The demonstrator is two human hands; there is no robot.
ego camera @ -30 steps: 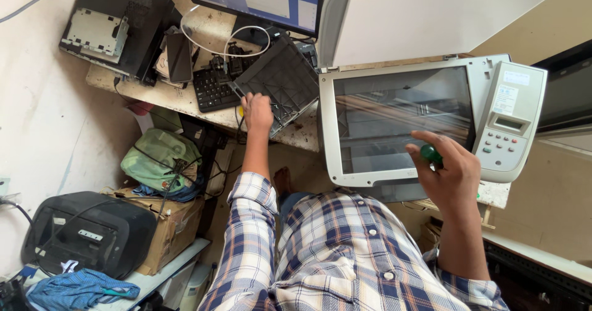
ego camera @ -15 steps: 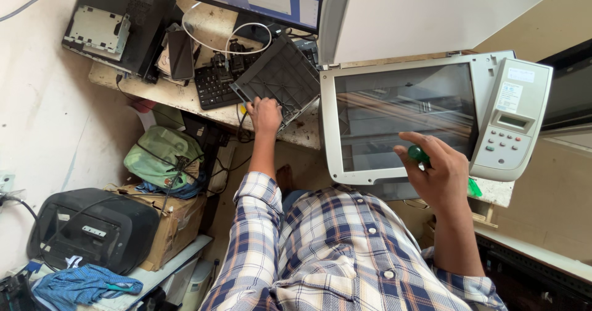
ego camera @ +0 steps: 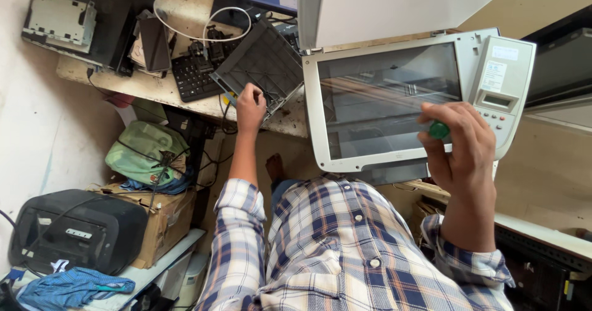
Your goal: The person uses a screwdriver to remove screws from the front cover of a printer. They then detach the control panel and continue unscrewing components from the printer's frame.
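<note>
Since earlier, right hand (ego camera: 459, 141) has lifted off the scanner glass (ego camera: 388, 101), gripping a green-handled tool (ego camera: 439, 129); left hand (ego camera: 250, 104) grasps the dark tray (ego camera: 259, 64). Steady that tray firmly.

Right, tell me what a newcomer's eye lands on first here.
First, the big pale grey flatbed scanner with its glass bed bare and its white lid raised, at upper right. In front of it the right hand has a grip on a small green-handled tool. To the left, the left hand reaches to a dark grey plastic tray on the cluttered shelf, beside a black keyboard.
</note>
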